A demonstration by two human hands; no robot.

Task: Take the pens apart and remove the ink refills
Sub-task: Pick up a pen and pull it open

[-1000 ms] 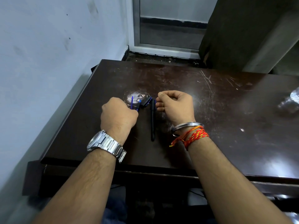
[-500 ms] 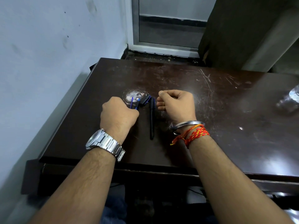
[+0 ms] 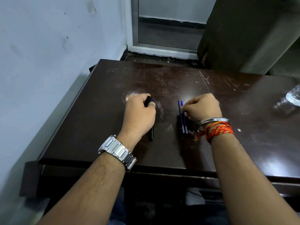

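- The left hand (image 3: 139,114) is clenched over the black pen parts (image 3: 151,133). One dark tip shows at the knuckles at 12 o'clock of the hand, and a slim black barrel end shows below the wrist at 6 o'clock. Both lie on the table (image 3: 243,143).
- The right hand (image 3: 201,108) is curled, with its fingertips (image 3: 184,109) pinching or pressing the two blue refills (image 3: 183,117). The refills lie side by side, touching, running from 12 to 6 o'clock, just at 9 o'clock of that hand.
- Risk: the refills are thin and round. If the right hand releases them on the glossy surface, they are likely to roll apart or toward the near edge at 6 o'clock.
- Risk: pressing hard on the refills with the fingertips may bend them or smear ink from the tips.
- Risk: the left hand hides most of its load. Small parts such as a cap or a spring, if present, cannot be seen and may slip out when the hand opens.
- Risk: the black barrel end protrudes past the wrist. A sweep of the left forearm may knock it off the table.
- Risk: whether any pen is still assembled under the left hand cannot be told, so a refill may remain unextracted.
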